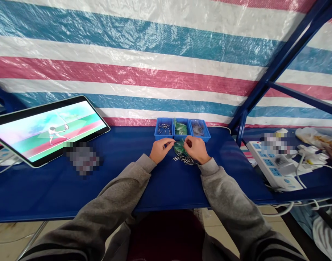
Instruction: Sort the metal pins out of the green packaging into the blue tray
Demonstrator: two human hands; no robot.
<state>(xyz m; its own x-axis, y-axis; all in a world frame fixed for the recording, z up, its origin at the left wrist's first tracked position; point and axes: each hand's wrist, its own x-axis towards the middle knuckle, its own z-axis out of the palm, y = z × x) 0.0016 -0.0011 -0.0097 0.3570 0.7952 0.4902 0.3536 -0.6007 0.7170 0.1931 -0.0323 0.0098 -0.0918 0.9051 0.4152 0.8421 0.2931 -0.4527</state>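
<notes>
One left hand (160, 149) and one right hand (197, 148) work at a small green bag (179, 147) between the table's back and front edges.
The right hand pinches the bag's right side; the left thumb and forefinger are pressed together at its left side, though I cannot tell whether they grip the plastic. Just below, loose thin metal pieces (183, 158) lie in a heap on the table (122, 188). Three joined blue bins (164, 137) stand along the back edge: more thin pieces (164, 128) in the left one, green packets (180, 128) in the middle, clear packets (198, 128) in the right. A lit tablet (52, 130) leans near the back left corner; a white power strip (274, 172) lies toward the right end.
</notes>
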